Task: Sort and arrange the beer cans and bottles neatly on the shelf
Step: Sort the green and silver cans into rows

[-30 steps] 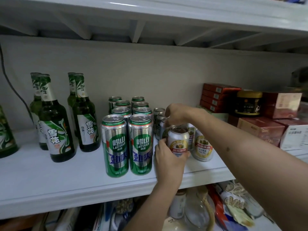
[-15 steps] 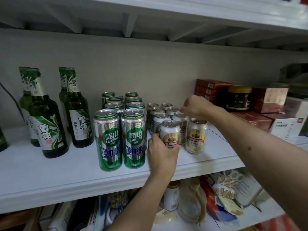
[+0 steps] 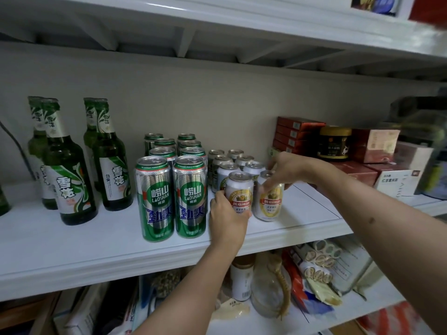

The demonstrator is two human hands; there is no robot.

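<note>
Mostly sorted, by the look of the shelf (image 3: 72, 252): your green bottles (image 3: 70, 170) stand upright in two short files at the left, well apart from the cans; the tall green cans (image 3: 173, 189) sit in two files running back toward the wall, fronts level with each other; the short white cans (image 3: 232, 163) form two files just beside them on the right. What remains, as far as can be judged, is the front of the white block. Your left hand (image 3: 226, 217) grips the front-left white can (image 3: 239, 192) low on its body, thumb at its left side and fingers curled round the lower label from the front; the can is upright, standing on the shelf just right of the green cans, whether touching them cannot be told. Your right hand (image 3: 287, 171) comes in from the right and pinches the front-right can (image 3: 269, 201) near its rim, fingertips (image 3: 267, 188) curled over the top left edge, palm above and behind it. That can stands upright beside the left-hand one, a narrow gap showing between the two labels. Both labels face forward. Judgement: only squaring these two with the files behind them is left here. Red boxes (image 3: 297, 134) and a dark jar (image 3: 335, 145) occupy the right end of the shelf, apart from the cans.
</note>
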